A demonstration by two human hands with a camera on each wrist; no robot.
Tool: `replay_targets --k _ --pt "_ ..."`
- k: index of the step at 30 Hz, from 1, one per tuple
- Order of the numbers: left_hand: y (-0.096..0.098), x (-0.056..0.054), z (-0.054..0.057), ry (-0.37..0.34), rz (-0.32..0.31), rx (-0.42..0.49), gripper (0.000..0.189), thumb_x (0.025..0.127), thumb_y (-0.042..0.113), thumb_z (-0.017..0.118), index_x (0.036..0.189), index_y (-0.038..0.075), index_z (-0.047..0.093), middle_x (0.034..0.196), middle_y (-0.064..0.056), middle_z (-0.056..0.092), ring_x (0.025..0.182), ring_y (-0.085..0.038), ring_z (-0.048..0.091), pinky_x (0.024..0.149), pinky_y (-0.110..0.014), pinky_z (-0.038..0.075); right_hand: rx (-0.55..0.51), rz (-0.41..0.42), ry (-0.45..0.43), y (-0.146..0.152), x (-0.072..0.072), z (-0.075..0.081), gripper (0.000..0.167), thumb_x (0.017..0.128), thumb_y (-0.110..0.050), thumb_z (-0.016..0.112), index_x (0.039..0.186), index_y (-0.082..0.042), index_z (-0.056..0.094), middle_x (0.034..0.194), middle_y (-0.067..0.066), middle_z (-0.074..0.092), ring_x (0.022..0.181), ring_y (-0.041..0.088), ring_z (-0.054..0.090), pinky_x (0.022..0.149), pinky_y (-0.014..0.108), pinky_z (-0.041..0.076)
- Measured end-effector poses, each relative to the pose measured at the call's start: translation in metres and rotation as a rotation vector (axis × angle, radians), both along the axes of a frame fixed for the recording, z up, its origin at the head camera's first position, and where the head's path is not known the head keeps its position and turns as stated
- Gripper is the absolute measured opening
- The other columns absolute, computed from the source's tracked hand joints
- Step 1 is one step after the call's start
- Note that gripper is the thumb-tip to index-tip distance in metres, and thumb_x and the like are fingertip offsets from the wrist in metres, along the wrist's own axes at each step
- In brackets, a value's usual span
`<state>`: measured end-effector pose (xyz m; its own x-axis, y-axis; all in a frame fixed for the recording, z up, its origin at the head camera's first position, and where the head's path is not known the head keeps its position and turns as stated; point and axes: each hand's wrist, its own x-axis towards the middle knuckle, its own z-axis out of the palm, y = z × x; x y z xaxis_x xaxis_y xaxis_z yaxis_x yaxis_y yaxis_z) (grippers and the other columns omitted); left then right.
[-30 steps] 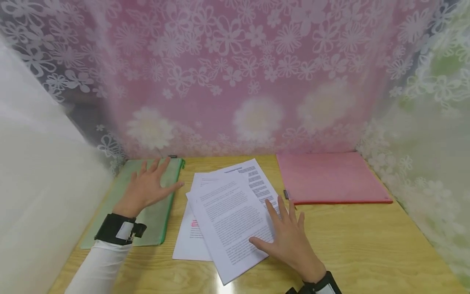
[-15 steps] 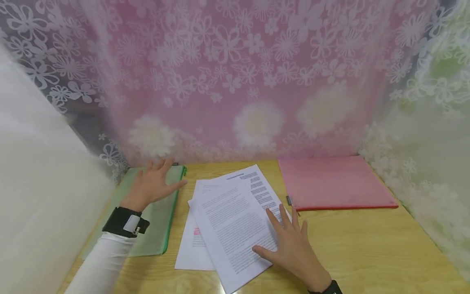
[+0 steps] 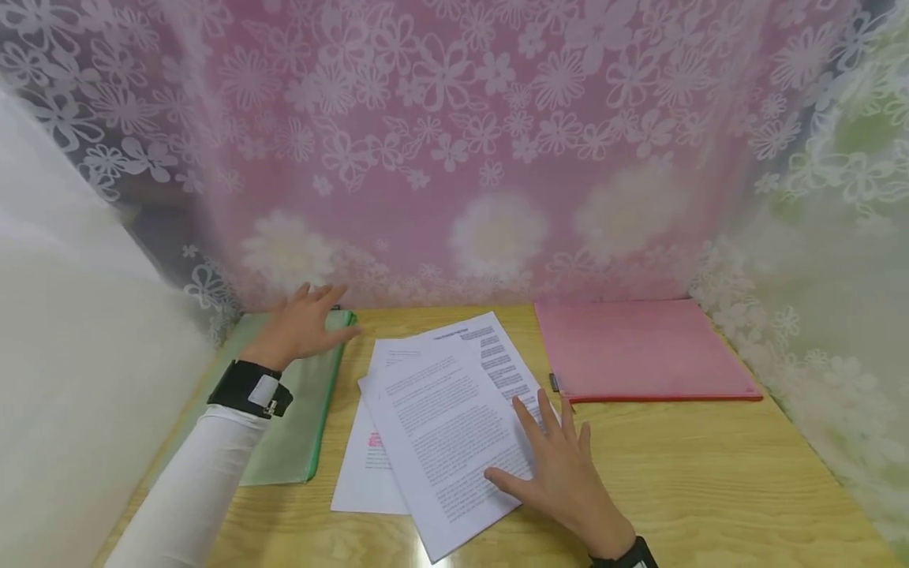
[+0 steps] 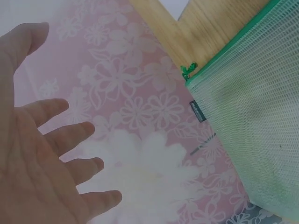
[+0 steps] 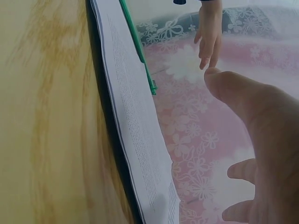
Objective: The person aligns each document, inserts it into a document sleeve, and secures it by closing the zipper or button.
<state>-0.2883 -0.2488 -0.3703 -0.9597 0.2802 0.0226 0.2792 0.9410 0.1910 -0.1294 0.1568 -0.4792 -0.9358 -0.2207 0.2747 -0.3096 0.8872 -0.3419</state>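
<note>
My left hand is held with fingers spread over the far end of a green mesh zip pouch. In the left wrist view the palm and curved fingers hold nothing, and the pouch with its green zipper lies apart from them. Overlapping printed sheets of paper lie in the middle, one with pink highlighting. Over their right edge is my right hand, fingers spread and gripping nothing; the right wrist view shows its thumb apart from the stack of sheets.
A pink zip pouch with a red zipper lies at the back right of the wooden table. Translucent floral curtain hangs behind the table, with pale sheeting along both sides.
My left hand has shifted slightly forward over the green pouch, and its forearm reaches further in. My right hand stays nearly in place. Sheets and pouches lie as before; the view tilts slightly.
</note>
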Motion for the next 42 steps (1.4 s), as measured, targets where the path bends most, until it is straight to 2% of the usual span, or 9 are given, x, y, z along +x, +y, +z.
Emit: replay_targets --k 5,9,15,20,23,30,36,42 --pt "-0.001 -0.011 0.0 -0.053 -0.011 0.006 0.085 0.1 0.064 0.05 0.166 0.018 0.021 0.167 -0.023 0.026 0.152 -0.057 0.013 0.116 -0.078 0.007 -0.002 -0.007 -0.017 0.001 -0.002 0.001 0.103 0.077 -0.08 0.068 0.157 -0.021 0.045 0.164 0.025 0.032 0.152 0.058 0.015 0.103 0.086 0.023" --pt "-0.003 -0.017 -0.001 -0.068 -0.022 0.01 0.081 0.102 0.061 0.048 0.165 0.018 0.023 0.166 -0.025 0.028 0.151 -0.058 0.016 0.115 -0.079 0.008 -0.006 -0.006 -0.018 0.0 -0.002 0.002 0.102 0.077 -0.08 0.068 0.156 -0.02 0.046 0.164 0.025 0.033 0.151 0.059 0.017 0.103 0.087 0.023" --pt "-0.01 -0.021 -0.005 -0.077 -0.026 -0.025 0.091 0.095 0.071 0.051 0.165 0.019 0.024 0.163 -0.025 0.034 0.15 -0.055 0.024 0.113 -0.078 0.019 -0.013 -0.003 -0.029 0.0 0.0 0.0 0.103 0.076 -0.08 0.068 0.156 -0.018 0.047 0.163 0.026 0.033 0.15 0.06 0.02 0.103 0.086 0.023" --pt "-0.012 -0.025 -0.007 -0.075 -0.038 -0.021 0.094 0.092 0.076 0.051 0.163 0.019 0.029 0.16 -0.026 0.038 0.148 -0.058 0.026 0.111 -0.079 0.021 0.001 -0.014 -0.031 0.002 0.0 -0.002 0.104 0.076 -0.08 0.069 0.155 -0.017 0.047 0.164 0.025 0.033 0.149 0.06 0.022 0.103 0.085 0.024" --pt "-0.013 -0.028 -0.007 -0.097 -0.045 -0.004 0.095 0.092 0.076 0.052 0.163 0.018 0.03 0.161 -0.025 0.038 0.148 -0.057 0.026 0.111 -0.078 0.024 -0.004 -0.015 -0.041 0.002 0.0 -0.003 0.103 0.076 -0.081 0.068 0.155 -0.018 0.047 0.164 0.024 0.033 0.149 0.06 0.021 0.103 0.086 0.023" --pt "-0.015 -0.04 -0.012 -0.157 -0.085 0.035 0.096 0.093 0.073 0.053 0.163 0.013 0.028 0.162 -0.025 0.037 0.145 -0.052 0.037 0.109 -0.071 0.036 -0.009 -0.007 -0.024 0.001 0.0 -0.003 0.102 0.076 -0.081 0.068 0.155 -0.02 0.048 0.163 0.025 0.035 0.148 0.063 0.021 0.103 0.086 0.023" --pt "-0.015 -0.051 -0.019 -0.198 -0.097 0.057 0.092 0.096 0.065 0.056 0.163 0.008 0.027 0.162 -0.027 0.034 0.143 -0.052 0.041 0.11 -0.068 0.037 0.005 -0.008 -0.025 0.0 0.0 -0.002 0.103 0.076 -0.082 0.067 0.156 -0.02 0.047 0.164 0.023 0.034 0.151 0.06 0.017 0.105 0.085 0.022" --pt "-0.014 -0.063 -0.025 -0.207 -0.106 0.052 0.087 0.098 0.058 0.058 0.163 0.009 0.027 0.157 -0.027 0.043 0.137 -0.049 0.049 0.108 -0.066 0.04 0.022 0.007 -0.038 0.002 -0.002 0.004 0.102 0.077 -0.082 0.066 0.156 -0.02 0.046 0.165 0.021 0.033 0.153 0.055 0.018 0.105 0.084 0.024"
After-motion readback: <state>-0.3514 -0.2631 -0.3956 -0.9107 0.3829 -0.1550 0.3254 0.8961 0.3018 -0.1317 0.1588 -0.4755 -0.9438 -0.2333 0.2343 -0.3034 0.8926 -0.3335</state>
